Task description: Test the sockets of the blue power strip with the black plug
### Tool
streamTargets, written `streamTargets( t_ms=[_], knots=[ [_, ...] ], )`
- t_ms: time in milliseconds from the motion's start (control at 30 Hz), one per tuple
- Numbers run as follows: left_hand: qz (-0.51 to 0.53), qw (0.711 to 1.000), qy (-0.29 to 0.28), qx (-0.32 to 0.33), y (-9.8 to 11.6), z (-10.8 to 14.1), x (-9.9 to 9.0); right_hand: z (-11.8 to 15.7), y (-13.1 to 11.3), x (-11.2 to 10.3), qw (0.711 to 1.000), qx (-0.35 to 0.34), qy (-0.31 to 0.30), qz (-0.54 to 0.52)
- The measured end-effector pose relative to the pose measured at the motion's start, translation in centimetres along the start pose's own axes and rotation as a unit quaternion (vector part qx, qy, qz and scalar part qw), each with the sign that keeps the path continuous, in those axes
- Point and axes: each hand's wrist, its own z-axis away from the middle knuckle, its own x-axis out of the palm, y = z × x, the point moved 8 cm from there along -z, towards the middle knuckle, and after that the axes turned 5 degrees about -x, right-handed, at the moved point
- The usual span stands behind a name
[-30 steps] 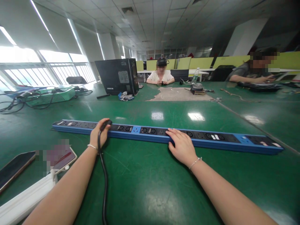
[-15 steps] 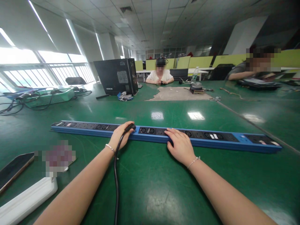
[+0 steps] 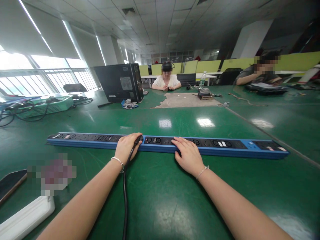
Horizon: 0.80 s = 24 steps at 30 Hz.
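Fingers gripping the black plug [image 3: 139, 138], the left hand [image 3: 126, 149] has moved nearer the right hand [image 3: 189, 155] (spread on the power strip [image 3: 158, 149]); work looks more central.

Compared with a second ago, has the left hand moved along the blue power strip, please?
Yes: the left hand has moved rightward along the blue power strip, now covering sockets that earlier showed to its right.

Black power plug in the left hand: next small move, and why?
I'd probably press the black power plug gently down: the left hand holds it at the socket face of the blue-and-black power strip, and the right hand rests on the strip, likely steadying it. Whether the plug is seated is hidden.
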Motion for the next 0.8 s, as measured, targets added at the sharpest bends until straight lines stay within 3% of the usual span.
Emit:
streamTargets(
  t_ms=[500,800],
  knots=[
    [-0.032,0.995,-0.091,-0.014,-1.2,-0.6,0.1,0.3,0.6,-0.2,0.999,0.025,0.021,0.025],
    [0.016,0.999,-0.019,-0.027,-1.3,0.0,0.4,0.2,0.7,-0.2,0.999,0.02,0.018,0.034]
  ],
)
